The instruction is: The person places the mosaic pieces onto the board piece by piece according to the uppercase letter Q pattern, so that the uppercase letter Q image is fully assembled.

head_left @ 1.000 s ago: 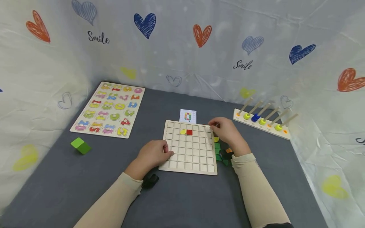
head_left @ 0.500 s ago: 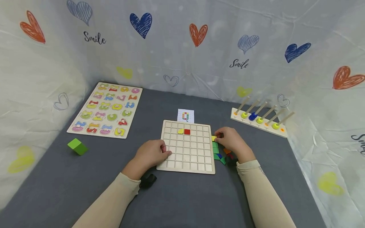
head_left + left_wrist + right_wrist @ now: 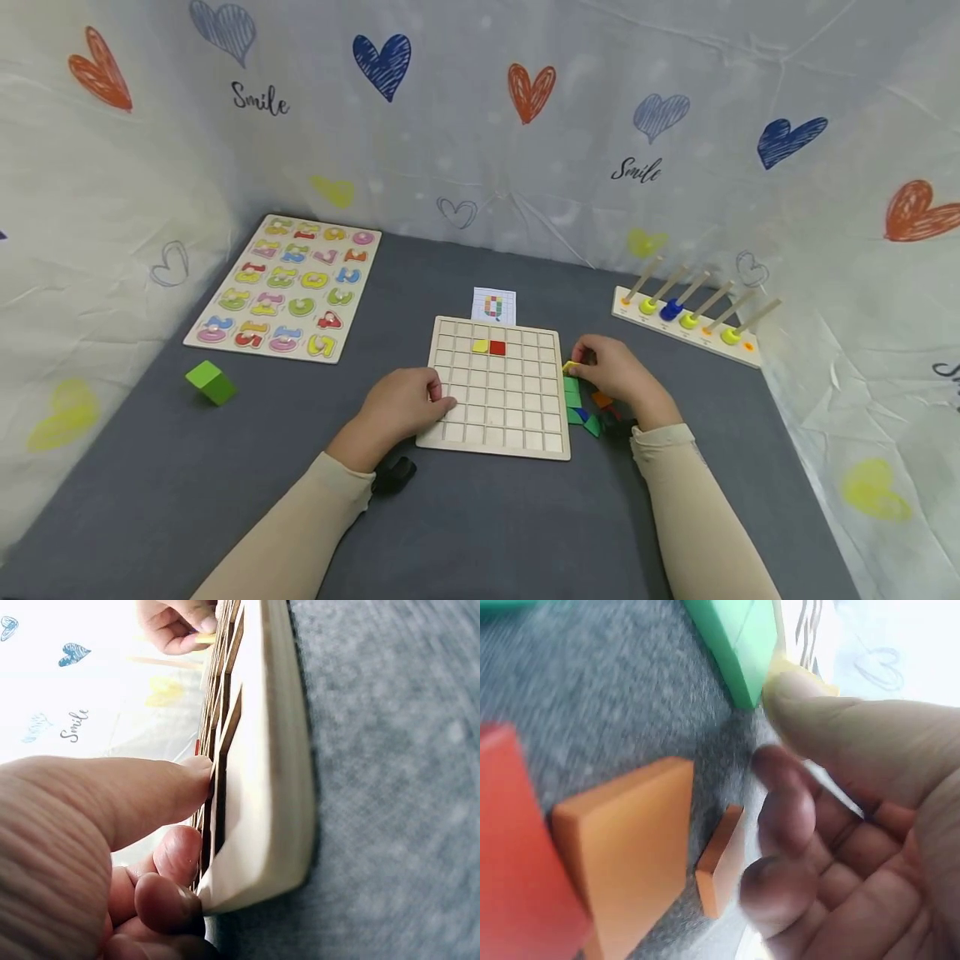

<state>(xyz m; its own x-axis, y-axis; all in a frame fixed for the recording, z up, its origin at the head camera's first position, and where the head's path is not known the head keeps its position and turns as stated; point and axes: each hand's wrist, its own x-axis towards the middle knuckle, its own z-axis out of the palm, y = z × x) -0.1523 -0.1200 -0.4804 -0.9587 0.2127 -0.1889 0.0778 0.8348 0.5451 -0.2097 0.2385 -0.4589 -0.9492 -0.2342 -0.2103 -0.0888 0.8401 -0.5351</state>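
Note:
A square wooden grid board (image 3: 498, 408) lies on the table, with a yellow tile (image 3: 480, 346) and a red tile (image 3: 497, 347) side by side in its upper part. My left hand (image 3: 401, 404) holds the board's left edge. In the left wrist view, the thumb lies on the board's face and the curled fingers are by its corner. Just right of the board, my right hand (image 3: 615, 371) pinches another yellow tile (image 3: 569, 367), which is tilted and partly hidden by the thumb. Green tiles (image 3: 572, 392) lie below that hand, near orange tiles (image 3: 602, 400).
A pattern card (image 3: 494, 306) with a coloured Q lies behind the board. To the left are a number puzzle (image 3: 285, 292) and a green block (image 3: 212, 383). A peg stand (image 3: 686, 327) with coloured rings stands at the back right. A printed cloth hangs behind the table.
My right hand has moved from the board's upper right corner down to the tiles on the right, and now lifts a yellow one. The left hand stays at the board's edge.

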